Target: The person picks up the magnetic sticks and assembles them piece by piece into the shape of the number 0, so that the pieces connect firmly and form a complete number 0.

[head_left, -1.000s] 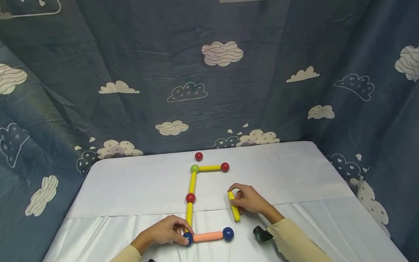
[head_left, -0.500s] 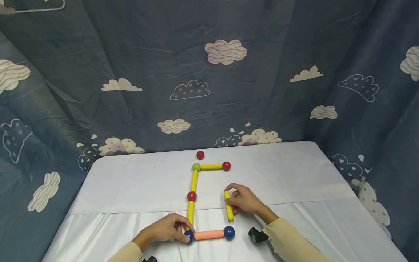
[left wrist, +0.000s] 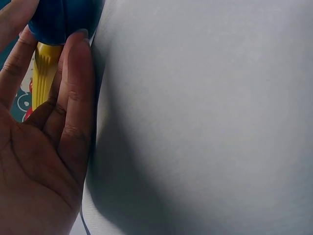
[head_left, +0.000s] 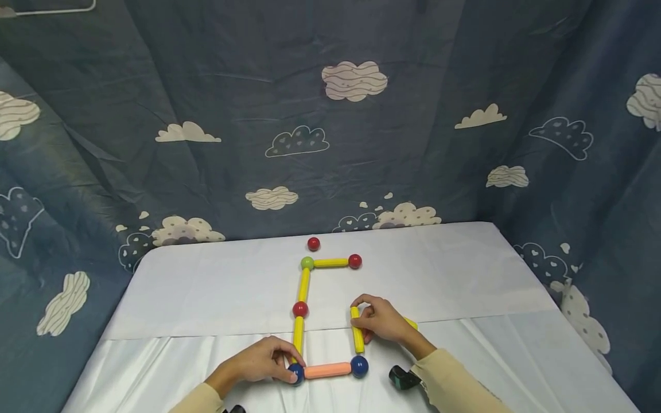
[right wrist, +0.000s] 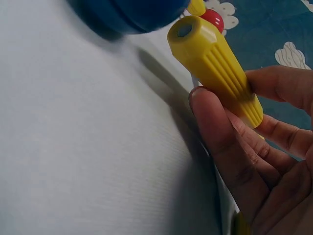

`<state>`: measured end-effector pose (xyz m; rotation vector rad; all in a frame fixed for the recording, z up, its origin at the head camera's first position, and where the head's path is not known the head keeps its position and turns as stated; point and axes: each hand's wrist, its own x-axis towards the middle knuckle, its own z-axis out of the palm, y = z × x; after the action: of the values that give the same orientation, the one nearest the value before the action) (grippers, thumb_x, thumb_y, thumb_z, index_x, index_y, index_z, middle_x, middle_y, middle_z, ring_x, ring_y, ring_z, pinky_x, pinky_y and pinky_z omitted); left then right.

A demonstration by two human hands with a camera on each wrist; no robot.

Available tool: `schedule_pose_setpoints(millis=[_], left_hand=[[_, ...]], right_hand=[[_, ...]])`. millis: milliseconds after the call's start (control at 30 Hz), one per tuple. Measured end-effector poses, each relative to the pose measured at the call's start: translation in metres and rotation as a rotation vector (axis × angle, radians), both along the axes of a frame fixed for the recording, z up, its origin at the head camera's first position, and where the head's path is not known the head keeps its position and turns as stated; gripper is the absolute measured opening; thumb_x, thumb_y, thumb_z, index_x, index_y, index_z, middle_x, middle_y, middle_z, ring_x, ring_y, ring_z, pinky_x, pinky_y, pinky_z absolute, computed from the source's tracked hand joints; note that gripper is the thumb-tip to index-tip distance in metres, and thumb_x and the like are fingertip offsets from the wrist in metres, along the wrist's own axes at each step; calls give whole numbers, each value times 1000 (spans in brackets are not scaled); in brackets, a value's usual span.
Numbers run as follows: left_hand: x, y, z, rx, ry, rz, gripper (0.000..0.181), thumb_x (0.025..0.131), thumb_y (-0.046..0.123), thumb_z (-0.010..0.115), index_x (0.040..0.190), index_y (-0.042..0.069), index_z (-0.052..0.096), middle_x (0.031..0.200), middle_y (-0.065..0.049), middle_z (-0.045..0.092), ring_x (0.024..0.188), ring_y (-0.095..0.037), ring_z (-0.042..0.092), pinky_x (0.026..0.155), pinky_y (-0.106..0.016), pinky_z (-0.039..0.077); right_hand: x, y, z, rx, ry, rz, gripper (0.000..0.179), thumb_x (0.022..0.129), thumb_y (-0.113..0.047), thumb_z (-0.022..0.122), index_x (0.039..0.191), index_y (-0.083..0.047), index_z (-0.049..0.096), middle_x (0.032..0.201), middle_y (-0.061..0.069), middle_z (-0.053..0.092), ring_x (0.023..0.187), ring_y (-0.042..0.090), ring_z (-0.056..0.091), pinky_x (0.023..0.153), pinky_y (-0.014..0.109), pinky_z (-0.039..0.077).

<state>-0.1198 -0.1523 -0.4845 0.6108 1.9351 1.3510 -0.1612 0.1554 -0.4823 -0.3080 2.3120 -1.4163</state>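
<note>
My left hand [head_left: 260, 361] grips a blue ball [head_left: 296, 375] at the near left corner of a flat figure of magnetic rods and balls. From that ball a salmon rod [head_left: 327, 370] runs right to a second blue ball [head_left: 359, 366]. Between thumb and fingers, my right hand [head_left: 383, 321] pinches a ribbed yellow rod [head_left: 358, 337], pointing lengthwise towards me. In the right wrist view the rod's end, with a grey metal disc, lies close to the second blue ball [right wrist: 146, 12]. The left wrist view shows a yellow rod [left wrist: 44, 73] against the gripped ball.
Yellow rods [head_left: 303, 285] run up the left side through a red ball [head_left: 300, 309] to a green ball [head_left: 307, 263]. A top yellow rod [head_left: 331, 263] ends at a red ball [head_left: 354, 261]. Another red ball [head_left: 313, 244] lies behind. One more yellow rod [head_left: 411, 323] shows past the right hand.
My right hand has moved left and slightly nearer with the yellow rod, bringing its near end above the right blue ball. A further yellow rod now shows behind that hand. The left hand stays put.
</note>
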Motion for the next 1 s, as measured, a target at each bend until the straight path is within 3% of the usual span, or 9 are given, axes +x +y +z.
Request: schedule_pose_setpoints(millis=[367,567,767,1000], left_hand=[[2,1,2,-19,-8,29,20,80,10,77,99,9,73,79,1,61,56,-3,47,50,-16,35],[3,1,-1,-25,-20,35,20,80,10,78,99,10,73,78,1,60,57,-3,47,50,-16,35],[2,0,0,-16,-16,40,20,80,10,78,99,9,74,78,1,61,57,-3,47,51,-16,35],[-1,0,-2,12,-24,25,19,80,9,77,99,8,74,79,1,62,56,-2,46,50,-15,35]], right_hand=[[2,-1,-6,-16,30,39,31,89,-13,68,114,0,54,65,5,61,50,21,62,50,30,52],[0,0,-5,43,22,61,31,88,-14,69,113,-1,55,64,3,60,48,17,59,49,29,51],[-10,-1,1,151,51,70,29,87,-16,71,110,-4,58,67,2,59,49,15,58,49,29,50],[-32,-2,21,241,77,31,26,86,-13,72,109,-5,62,72,4,58,55,20,57,54,29,49]])
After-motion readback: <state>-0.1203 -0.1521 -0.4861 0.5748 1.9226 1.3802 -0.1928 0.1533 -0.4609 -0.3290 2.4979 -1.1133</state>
